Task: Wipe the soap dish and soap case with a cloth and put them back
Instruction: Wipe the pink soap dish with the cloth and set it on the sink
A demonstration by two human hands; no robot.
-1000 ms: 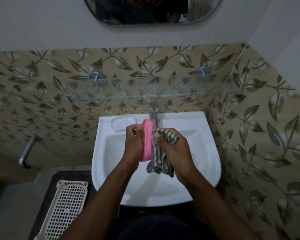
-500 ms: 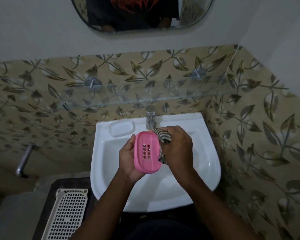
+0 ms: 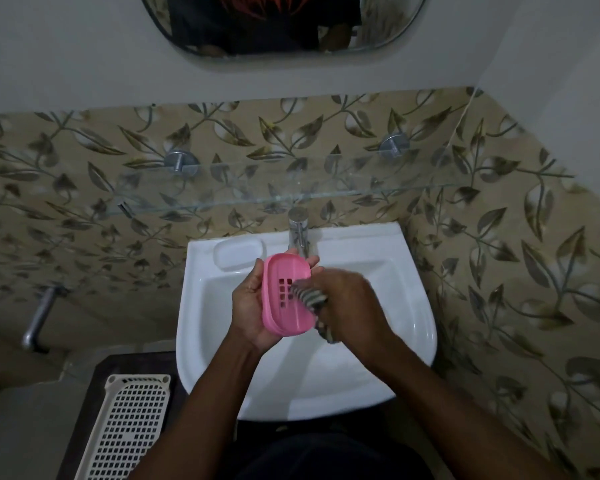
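One second makes a real difference here: the pink soap dish (image 3: 286, 317) goes from edge-on, with the cloth (image 3: 310, 298) on its outside, to hollow side facing the camera, so the drain slots (image 3: 284, 289) show now. The left hand (image 3: 253, 306) cradles it from behind over the sink (image 3: 413, 306), its fingers (image 3: 310, 262) curled round the far rim, just in front of the tap (image 3: 298, 230). The right hand (image 3: 350, 303) has its fingers closed round the bunched striped cloth and pokes a wad of it into the hollow, right over the slots; half a second back that cloth sits at the dish's right edge, not inside yet. Right hand is a bit blurred, so I reckon it's mid-rub

What that means imo: outside looks dealt with, inside is the bit in hand, so this piece is maybe halfway. Nothing is put back yet, the dish is held clear of the moulded soap recess (image 3: 239, 254) at the sink's back left, and I can't spot a separate soap case anywhere in view. Slots are the fiddly part, cloth can snag there, and the dish could slip into the sink
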